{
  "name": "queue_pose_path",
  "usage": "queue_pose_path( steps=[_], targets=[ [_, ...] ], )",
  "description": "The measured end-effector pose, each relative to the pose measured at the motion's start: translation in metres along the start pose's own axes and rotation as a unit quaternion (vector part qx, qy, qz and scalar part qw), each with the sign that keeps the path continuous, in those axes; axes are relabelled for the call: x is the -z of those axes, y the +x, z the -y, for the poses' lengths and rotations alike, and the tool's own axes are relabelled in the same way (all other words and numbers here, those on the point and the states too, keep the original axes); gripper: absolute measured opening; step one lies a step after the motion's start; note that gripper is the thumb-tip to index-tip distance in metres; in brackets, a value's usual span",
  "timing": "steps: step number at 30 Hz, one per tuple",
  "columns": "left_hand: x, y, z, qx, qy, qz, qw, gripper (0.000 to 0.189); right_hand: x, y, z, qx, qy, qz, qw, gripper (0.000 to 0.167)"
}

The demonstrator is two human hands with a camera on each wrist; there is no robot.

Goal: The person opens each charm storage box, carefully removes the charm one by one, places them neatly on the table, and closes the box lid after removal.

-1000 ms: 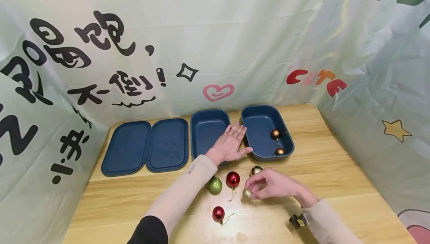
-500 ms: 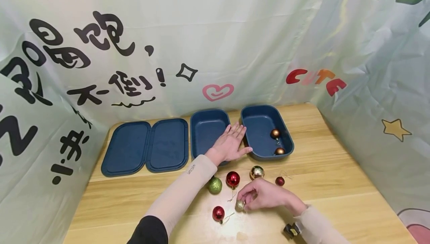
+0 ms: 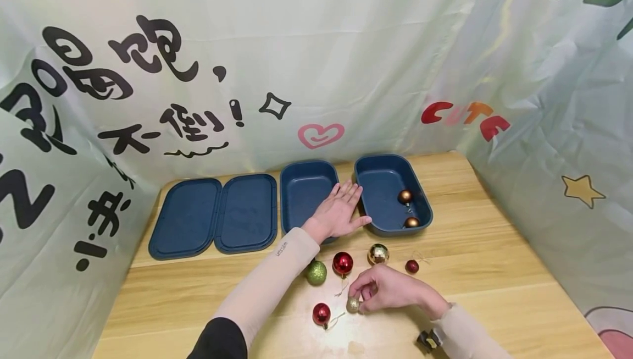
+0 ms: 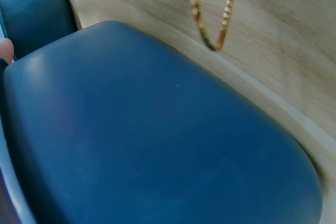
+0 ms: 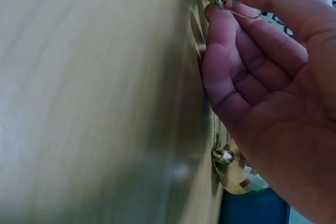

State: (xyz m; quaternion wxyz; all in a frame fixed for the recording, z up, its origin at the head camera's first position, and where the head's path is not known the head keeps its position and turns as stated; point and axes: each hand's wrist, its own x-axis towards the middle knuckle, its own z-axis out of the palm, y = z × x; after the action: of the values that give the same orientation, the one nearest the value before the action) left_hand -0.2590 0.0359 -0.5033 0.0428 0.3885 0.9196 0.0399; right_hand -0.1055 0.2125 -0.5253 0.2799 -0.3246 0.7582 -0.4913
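Note:
My right hand (image 3: 388, 288) pinches a small glittery gold Christmas ball (image 3: 353, 304) between thumb and fingers, low over the table. In the right wrist view, the ball's cap and gold string loop (image 5: 252, 9) show at the fingertips. My left hand (image 3: 338, 210) lies with straight fingers over the right rim of the middle blue box (image 3: 306, 194), its fingertips and thumb reaching the right blue box (image 3: 386, 194). Near the right hand lie a shiny gold ball (image 3: 378, 254), two red balls (image 3: 343, 263), a green glitter ball (image 3: 316, 273) and a small dark red ball (image 3: 412, 266).
Two bronze balls (image 3: 405, 197) lie inside the right box. Two flat blue lids (image 3: 185, 219) lie side by side at the left of the wooden table (image 3: 198, 293). Printed cloth (image 3: 277, 62) hangs behind and along both sides.
My right hand has moved left and toward me with the small gold ball, then stays nearly still. The dark red ball has come into view. My left hand has not moved.

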Motion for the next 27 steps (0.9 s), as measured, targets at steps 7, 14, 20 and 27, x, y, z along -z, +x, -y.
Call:
queue_pose_path(
  steps=[7,14,20,27],
  targets=[
    [-0.001,0.0002,-0.0004,0.001,-0.003,-0.002,1.0,0.089,-0.0004,-0.0001,-0.0024,-0.008,-0.009,0.0,0.9999,0.025],
    [-0.0015,0.0014,-0.0008,0.0,0.001,-0.002,1.0,0.09,-0.0005,0.0003,-0.0032,0.014,-0.02,-0.009,0.9997,0.024],
    [-0.0009,0.0015,-0.0006,0.001,0.003,-0.001,1.0,0.09,-0.0003,0.0001,-0.0019,0.009,-0.019,-0.014,0.9997,0.025],
    [-0.0011,0.0009,-0.0004,0.004,0.004,0.0,1.0,0.089,0.0006,0.0,-0.002,0.001,-0.018,-0.012,0.9998,0.026]
  ],
)
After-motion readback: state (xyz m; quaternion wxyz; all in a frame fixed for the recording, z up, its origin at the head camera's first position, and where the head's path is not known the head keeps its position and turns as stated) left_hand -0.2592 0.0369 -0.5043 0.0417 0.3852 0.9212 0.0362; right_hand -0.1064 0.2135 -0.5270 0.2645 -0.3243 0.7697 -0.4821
